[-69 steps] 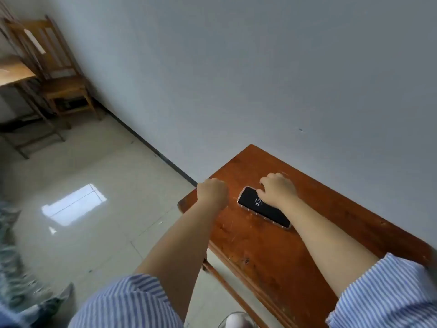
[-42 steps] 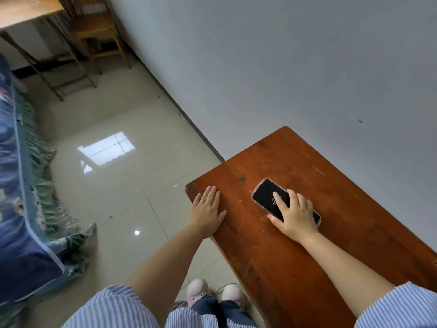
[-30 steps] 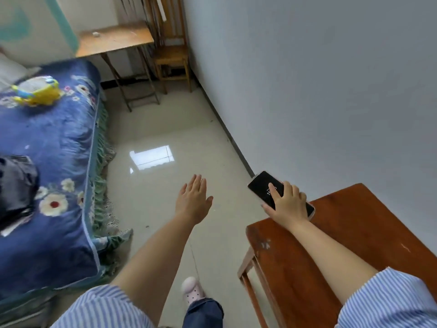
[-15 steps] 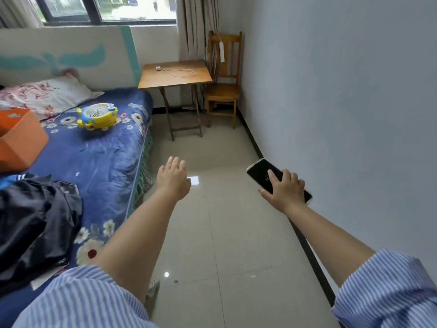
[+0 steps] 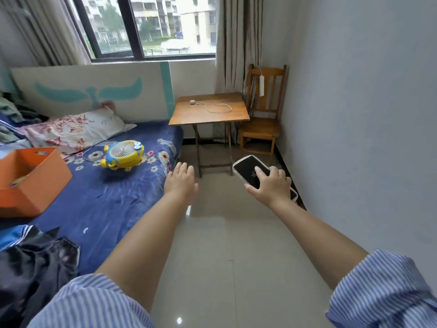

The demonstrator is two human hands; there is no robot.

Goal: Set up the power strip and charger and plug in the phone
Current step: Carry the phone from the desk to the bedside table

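Observation:
My right hand (image 5: 270, 187) holds a black phone (image 5: 248, 169) in a pale case, screen up, out in front of me over the floor. My left hand (image 5: 181, 179) is stretched forward, empty, fingers apart. Across the room stands a small wooden folding table (image 5: 186, 114); a white charger with its cable (image 5: 212, 107) lies on top of it. A white power strip (image 5: 261, 85) hangs on the back of a wooden chair (image 5: 261, 125) in the corner beside the table.
A bed with a blue flowered cover (image 5: 106, 200) fills the left side, carrying a yellow fan (image 5: 124, 156), an orange box (image 5: 30, 178), a pillow (image 5: 71, 131) and dark clothes (image 5: 35, 263). Tiled floor (image 5: 227, 245) runs between bed and grey wall (image 5: 366, 114).
My right hand lifted the phone off the red-brown table. I turned away from that table toward the window end of the room, and my left hand left the table edge and opened.

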